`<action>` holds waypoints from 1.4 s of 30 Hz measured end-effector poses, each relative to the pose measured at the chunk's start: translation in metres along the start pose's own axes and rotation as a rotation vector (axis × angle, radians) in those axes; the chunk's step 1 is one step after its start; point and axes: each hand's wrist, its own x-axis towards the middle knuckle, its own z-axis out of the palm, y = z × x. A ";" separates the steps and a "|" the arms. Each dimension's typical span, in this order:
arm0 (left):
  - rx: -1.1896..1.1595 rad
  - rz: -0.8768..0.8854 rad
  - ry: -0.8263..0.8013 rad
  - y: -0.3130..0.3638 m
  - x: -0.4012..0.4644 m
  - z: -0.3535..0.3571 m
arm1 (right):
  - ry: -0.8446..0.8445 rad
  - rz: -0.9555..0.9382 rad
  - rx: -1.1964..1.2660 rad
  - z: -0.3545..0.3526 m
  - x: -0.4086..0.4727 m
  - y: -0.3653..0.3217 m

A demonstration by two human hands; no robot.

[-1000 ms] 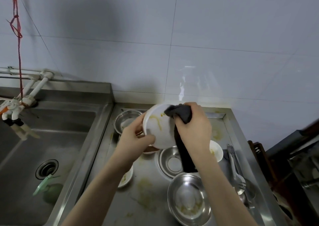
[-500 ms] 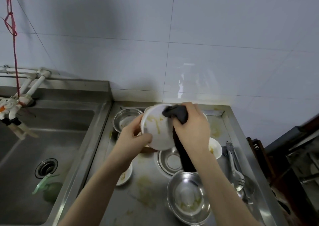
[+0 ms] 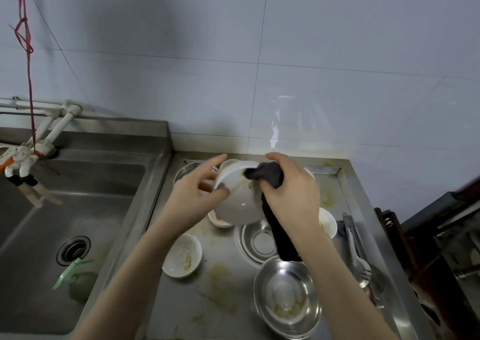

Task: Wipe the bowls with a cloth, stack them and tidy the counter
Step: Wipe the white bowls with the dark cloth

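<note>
Now hands wipe bowl with cloth

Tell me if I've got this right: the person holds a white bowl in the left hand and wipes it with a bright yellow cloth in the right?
Not quite: the cloth is dark grey, not bright yellow, as the head view shows. The rest holds: the left hand grips the white bowl at its rim, and the right hand grips the cloth and presses it against the bowl.
</note>
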 end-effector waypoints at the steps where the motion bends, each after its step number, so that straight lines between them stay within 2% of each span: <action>1: -0.115 -0.010 0.102 -0.005 -0.005 0.008 | 0.028 0.166 0.120 0.004 -0.004 0.001; 3: -0.359 -0.036 0.179 -0.011 -0.018 0.031 | 0.054 0.458 0.413 0.012 -0.013 -0.002; 4: -0.449 -0.042 0.196 -0.012 -0.024 0.040 | 0.050 0.542 0.513 0.016 -0.018 -0.004; 6: -0.523 -0.033 0.233 -0.010 -0.028 0.045 | 0.021 0.556 0.533 0.019 -0.021 -0.004; 8: -0.442 -0.040 0.193 -0.006 -0.023 0.033 | 0.023 0.403 0.355 0.013 -0.016 -0.002; 11: -0.141 -0.043 -0.034 0.001 -0.013 0.015 | 0.037 -0.168 -0.156 0.004 -0.002 0.000; 12: -0.107 -0.033 -0.071 0.004 -0.011 0.012 | 0.027 -0.287 -0.242 0.003 0.004 0.001; 13: -0.132 -0.018 -0.064 0.006 -0.009 0.011 | 0.019 -0.298 -0.257 0.001 0.008 0.000; 15: -0.301 -0.023 0.062 0.013 -0.010 0.015 | 0.012 -0.055 -0.140 0.001 0.009 -0.002; 18: -0.502 -0.051 0.234 0.018 -0.014 0.025 | -0.093 0.431 0.338 0.013 0.002 -0.001; 20: -0.514 -0.030 0.250 0.015 -0.018 0.027 | -0.124 0.528 0.446 0.016 -0.007 -0.003; 22: -0.469 -0.031 0.173 0.009 -0.019 0.019 | -0.089 0.403 0.283 0.011 -0.006 -0.002; 26: -0.096 -0.020 -0.094 0.006 -0.014 0.007 | -0.035 -0.276 -0.191 -0.001 0.005 -0.006; 27: -0.082 -0.017 -0.104 0.007 -0.014 0.008 | -0.032 -0.364 -0.235 -0.001 0.008 -0.005; 28: -0.124 -0.020 -0.082 0.009 -0.015 0.009 | -0.019 -0.359 -0.248 -0.001 0.008 -0.005; 30: -0.308 -0.029 0.020 0.013 -0.019 0.012 | 0.019 -0.122 -0.155 0.001 0.002 -0.003; 33: -0.459 -0.005 0.144 0.018 -0.024 0.018 | -0.070 0.368 0.360 0.010 -0.011 -0.003; 35: -0.431 0.029 0.128 0.018 -0.024 0.015 | -0.088 0.466 0.504 0.011 -0.019 -0.003; 37: -0.309 0.020 0.010 0.016 -0.019 0.000 | -0.065 0.315 0.353 0.006 -0.020 -0.003; 40: 0.131 0.022 -0.261 0.018 -0.004 -0.019 | -0.101 -0.241 -0.085 -0.002 -0.012 -0.003; 41: 0.251 0.055 -0.303 0.020 0.000 -0.019 | -0.135 -0.382 -0.182 0.000 -0.009 -0.002; 42: 0.294 0.081 -0.300 0.021 0.002 -0.018 | -0.153 -0.419 -0.218 0.000 -0.007 -0.002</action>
